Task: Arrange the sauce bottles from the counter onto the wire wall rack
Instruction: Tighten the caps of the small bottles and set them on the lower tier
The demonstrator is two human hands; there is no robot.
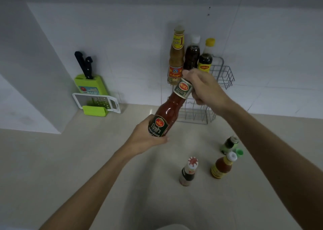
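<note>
A red ketchup bottle (pixel 170 109) with a green label is held tilted in the air, in front of the wire wall rack (pixel 225 74). My left hand (pixel 145 139) grips its base and my right hand (pixel 204 88) is closed around its neck and cap. The rack's upper shelf holds three bottles: a tan sauce bottle (pixel 176 55), a dark bottle with a white cap (pixel 191 53) and a dark bottle with a yellow cap (pixel 206 58). The lower shelf (pixel 197 116) is partly hidden by my right hand. Three small bottles stand on the counter: one (pixel 188 171), an orange-red one (pixel 222 167) and a greenish one (pixel 229 145).
A green knife block with black-handled knives (pixel 89 83) and a white grater (pixel 97 104) stand in the counter's back left corner against the white tiled wall. The beige counter (pixel 87 160) stretches in front of me.
</note>
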